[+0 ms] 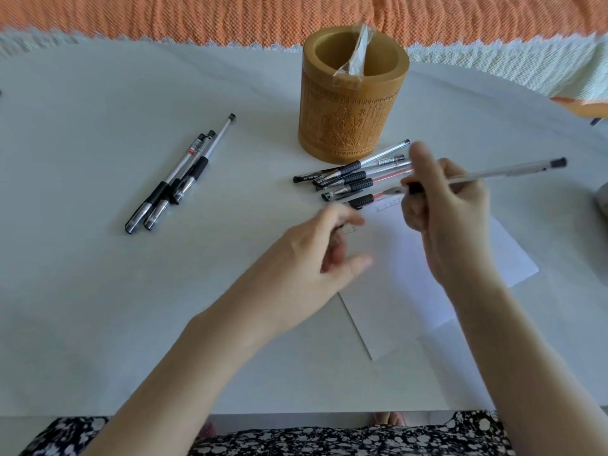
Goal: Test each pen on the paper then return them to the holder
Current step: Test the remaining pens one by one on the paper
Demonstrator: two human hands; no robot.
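My right hand pinches one clear pen near its tip, barrel pointing to 3 o'clock above the paper; my left hand is loosely curled and blurred, possibly around a cap, can't tell. Pens look light, stiff and slick on the clear barrel, so I'd grip at the rubber sleeve; the pile of pens sits touching the paper's 12 o'clock edge, just below the holder. The second group of pens lies well apart at 9 o'clock, open table between; the holder's mouth has a plastic wrapper in it, so drop room is narrower.
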